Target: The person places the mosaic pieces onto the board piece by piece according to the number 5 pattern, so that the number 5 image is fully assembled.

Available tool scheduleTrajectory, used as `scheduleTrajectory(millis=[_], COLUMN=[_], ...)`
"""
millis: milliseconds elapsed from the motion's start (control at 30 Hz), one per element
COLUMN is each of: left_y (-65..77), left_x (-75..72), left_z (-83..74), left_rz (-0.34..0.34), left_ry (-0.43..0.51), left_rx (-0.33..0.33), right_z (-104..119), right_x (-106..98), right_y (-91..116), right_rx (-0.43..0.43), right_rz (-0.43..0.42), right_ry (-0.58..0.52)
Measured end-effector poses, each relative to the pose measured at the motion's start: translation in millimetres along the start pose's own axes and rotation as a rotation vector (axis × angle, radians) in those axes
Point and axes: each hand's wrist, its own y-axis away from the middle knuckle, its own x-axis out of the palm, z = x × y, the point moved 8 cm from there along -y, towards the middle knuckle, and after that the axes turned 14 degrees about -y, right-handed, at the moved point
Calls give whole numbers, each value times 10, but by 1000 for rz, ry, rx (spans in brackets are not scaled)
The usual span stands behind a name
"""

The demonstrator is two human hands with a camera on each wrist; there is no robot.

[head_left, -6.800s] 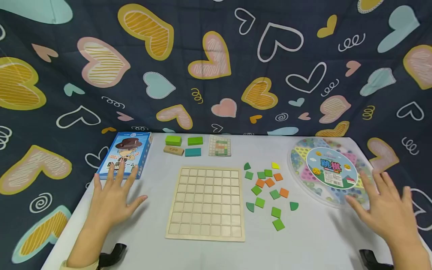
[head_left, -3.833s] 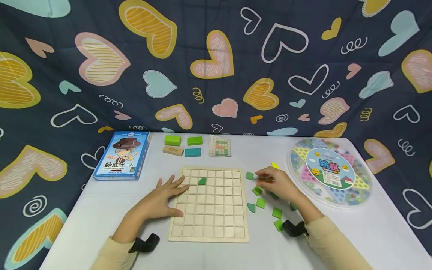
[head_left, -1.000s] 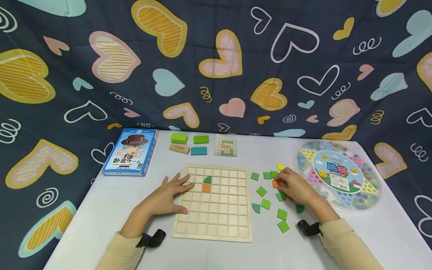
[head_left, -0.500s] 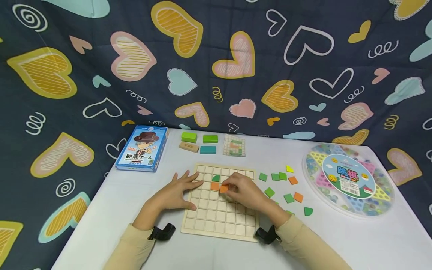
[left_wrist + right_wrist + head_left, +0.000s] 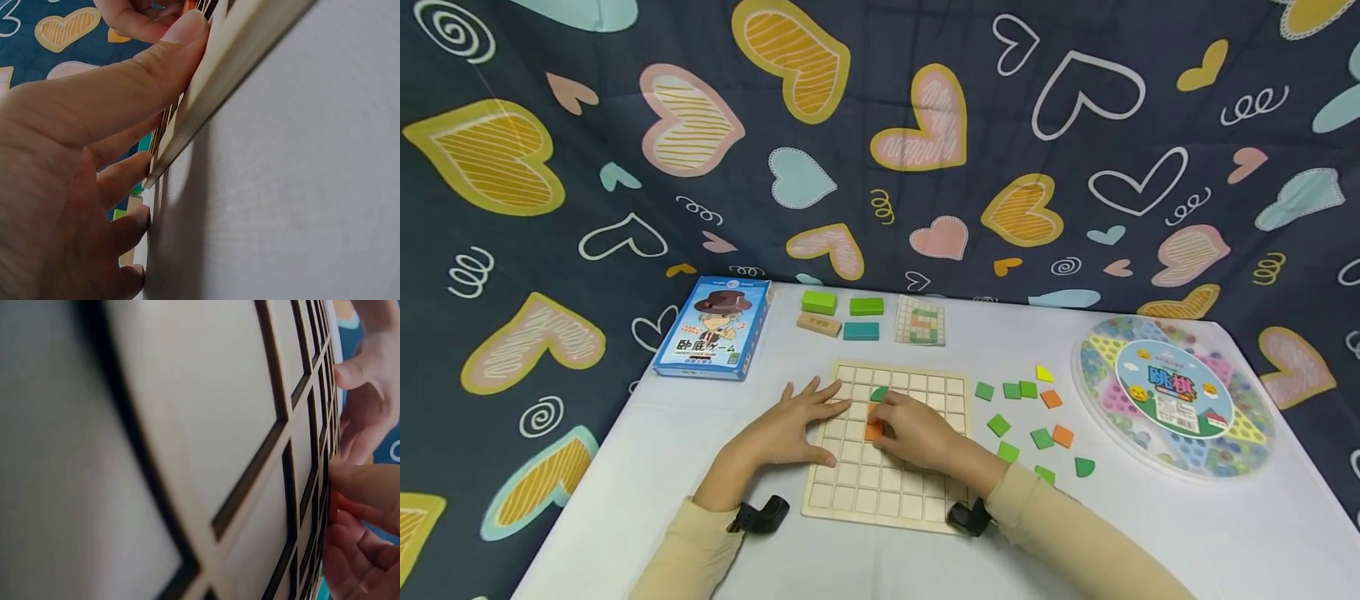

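A wooden grid board (image 5: 880, 503) lies on the white table. My left hand (image 5: 786, 427) rests on its left edge with fingers spread; in the left wrist view the thumb (image 5: 150, 78) lies on the rim. Over the board's upper left part, my right hand (image 5: 921, 429) pinches an orange square tile (image 5: 872, 432) with thumb and fingertips, at a cell just below another orange tile (image 5: 871, 410). Above these sits a green quarter-round tile (image 5: 879, 392), partly hidden by the fingers. The right wrist view shows the held tile's orange edge (image 5: 334, 505) close against the grid.
Loose green tiles (image 5: 998, 425), orange tiles (image 5: 1063, 436) and a yellow tile (image 5: 1043, 373) lie right of the board. Behind it are several blocks (image 5: 861, 332) and a pattern card (image 5: 921, 321). A blue game box (image 5: 711, 329) stands left, a round checkers case (image 5: 1176, 400) right.
Earlier both hands were apart and the board held no tiles. A green quarter-round and an orange tile were set in it. My right hand then carried another orange tile left onto the board.
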Motion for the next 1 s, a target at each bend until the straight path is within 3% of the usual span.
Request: scheduleTrajectory(millis=[233, 433, 767, 867, 1000], left_y=[-70, -37, 27, 16, -18], left_x=[-2, 10, -23, -20, -5], left_z=[-37, -26, -2, -4, -23], left_rz=[0, -2, -16, -19, -25], left_ry=[13, 16, 23, 24, 35], left_rx=[8, -3, 4, 10, 24], right_z=[-55, -200, -1117, -1391, -1621], right_x=[-95, -427, -1160, -1292, -1348], right_y=[58, 346, 1342, 1533, 1613], right_rx=[10, 13, 220, 286, 338], right_rz=[-1, -114, -391, -412, -379], right_ry=[-38, -121, -161, -144, -112])
